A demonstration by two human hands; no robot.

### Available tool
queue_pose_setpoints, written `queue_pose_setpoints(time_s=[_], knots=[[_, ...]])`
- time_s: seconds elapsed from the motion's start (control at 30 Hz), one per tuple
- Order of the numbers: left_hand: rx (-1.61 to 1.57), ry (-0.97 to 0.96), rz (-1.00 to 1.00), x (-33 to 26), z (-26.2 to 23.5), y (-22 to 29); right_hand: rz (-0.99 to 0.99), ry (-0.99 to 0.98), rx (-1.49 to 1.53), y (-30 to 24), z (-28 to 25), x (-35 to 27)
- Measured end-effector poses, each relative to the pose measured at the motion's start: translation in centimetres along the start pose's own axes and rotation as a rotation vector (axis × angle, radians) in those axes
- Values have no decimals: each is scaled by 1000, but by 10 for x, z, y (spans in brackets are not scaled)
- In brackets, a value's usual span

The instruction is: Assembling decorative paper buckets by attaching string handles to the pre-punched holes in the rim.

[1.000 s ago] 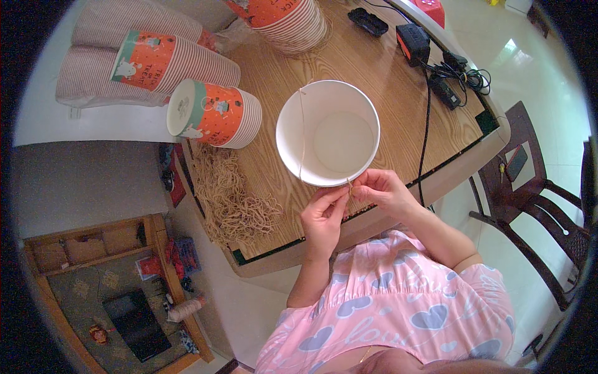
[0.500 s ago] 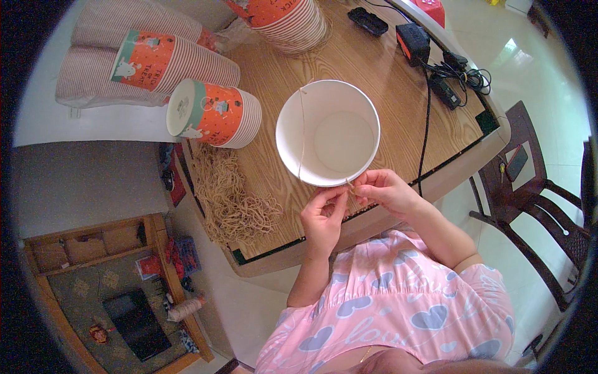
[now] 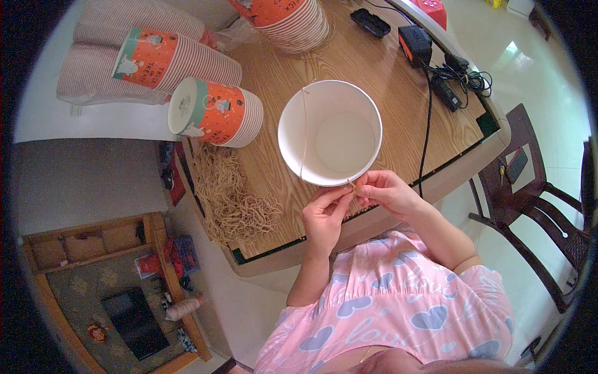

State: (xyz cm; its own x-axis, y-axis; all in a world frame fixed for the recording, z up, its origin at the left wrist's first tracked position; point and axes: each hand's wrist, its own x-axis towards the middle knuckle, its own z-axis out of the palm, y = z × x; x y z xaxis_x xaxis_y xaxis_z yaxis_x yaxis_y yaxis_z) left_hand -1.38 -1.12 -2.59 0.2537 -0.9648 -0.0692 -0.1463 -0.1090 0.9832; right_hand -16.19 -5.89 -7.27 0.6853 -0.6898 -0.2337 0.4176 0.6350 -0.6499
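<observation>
- A white paper bucket [image 3: 358, 140] stands open-mouthed on the desk [image 3: 405, 106], just beyond the fingertips of both hands.
- The left hand [image 3: 325, 213] and right hand [image 3: 387, 192] nearly meet at its near rim, thumbs pinched against fingers on a short end of string [image 3: 304, 137].
- That string spans the bucket's mouth, left of its middle.
- A tangled twine pile [image 3: 235, 199] lies left of the hands.

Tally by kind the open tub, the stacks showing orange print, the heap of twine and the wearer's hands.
Open white tub: 1
Orange-printed stacks: 3
Twine heap: 1
Left hand and right hand: 2
Total: 7
</observation>
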Motion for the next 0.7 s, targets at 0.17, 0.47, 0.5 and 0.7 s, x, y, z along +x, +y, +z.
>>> queue_pose_setpoints(time_s=[0.17, 0.47, 0.5, 0.7], knots=[[34, -19, -10, 1, -1, 3, 38, 12, -37, -3, -1, 1], [-96, -24, -119, 3, -5, -6, -429, 262, -396, 2, 10, -1], [-96, -23, -120, 4, -6, -6, -543, 308, -662, 1, 9, -7], [-215, -72, -221, 5, -9, 0, -1066, 270, -1179, 5, 14, -6]])
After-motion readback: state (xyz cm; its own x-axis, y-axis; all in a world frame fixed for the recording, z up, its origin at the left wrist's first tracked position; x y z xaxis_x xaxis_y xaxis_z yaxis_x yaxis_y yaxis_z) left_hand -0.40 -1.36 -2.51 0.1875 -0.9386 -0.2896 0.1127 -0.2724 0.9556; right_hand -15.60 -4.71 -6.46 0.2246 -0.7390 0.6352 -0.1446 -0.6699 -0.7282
